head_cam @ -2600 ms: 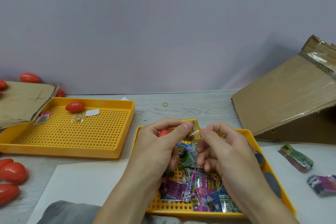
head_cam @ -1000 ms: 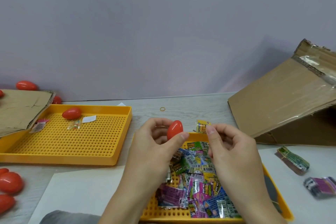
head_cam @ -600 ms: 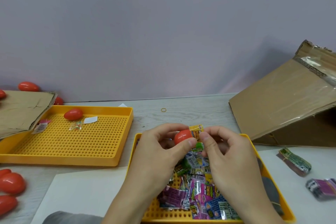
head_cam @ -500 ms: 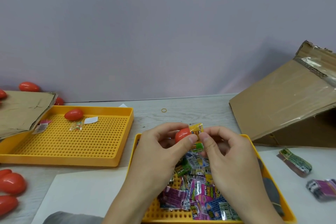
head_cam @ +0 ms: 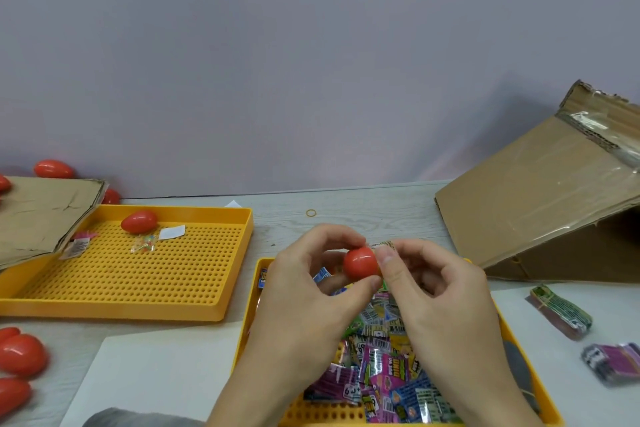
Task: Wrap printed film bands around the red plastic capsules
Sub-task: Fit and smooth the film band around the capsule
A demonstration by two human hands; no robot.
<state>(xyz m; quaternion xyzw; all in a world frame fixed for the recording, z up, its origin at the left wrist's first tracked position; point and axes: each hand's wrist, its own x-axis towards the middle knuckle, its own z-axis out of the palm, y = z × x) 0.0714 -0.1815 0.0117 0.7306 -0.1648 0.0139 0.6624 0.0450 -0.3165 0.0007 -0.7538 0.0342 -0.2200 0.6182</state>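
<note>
A red capsule (head_cam: pixel 361 262) is held in the air above the far end of the near yellow tray (head_cam: pixel 547 402), between both hands. The left hand (head_cam: pixel 311 291) grips it with the thumb under its near side and the fingers (head_cam: pixel 332 236) curled over the top. The right hand (head_cam: pixel 440 295) meets it from the right, its thumb and forefinger pinching a printed film band (head_cam: pixel 381 246) against the capsule's right end; only a small striped edge of the band shows above the thumb, so how far it reaches round the capsule cannot be told.

Below the hands, the near tray holds a loose heap of printed film bands (head_cam: pixel 384 367) in pink, blue, green and yellow. To the left, a second yellow perforated tray (head_cam: pixel 221 312) carries one red capsule (head_cam: pixel 139 221) near its far edge, with a white slip (head_cam: pixel 172 231) and a small clear packet (head_cam: pixel 142 245) just beside it. A sheet of cardboard (head_cam: pixel 41 211) overlaps that tray's far left corner, with more red capsules (head_cam: pixel 53 169) behind it. Other red capsules (head_cam: pixel 20 354) lie on the tabletop (head_cam: pixel 363 208) at the left edge. A rubber band (head_cam: pixel 311 212) lies near the wall. On the right stand a tilted cardboard box (head_cam: pixel 540 191) and two bundled stacks of bands, one green (head_cam: pixel 562 312) and one pink (head_cam: pixel 609 362). A white sheet (head_cam: pixel 156 378) lies at the near edge.
</note>
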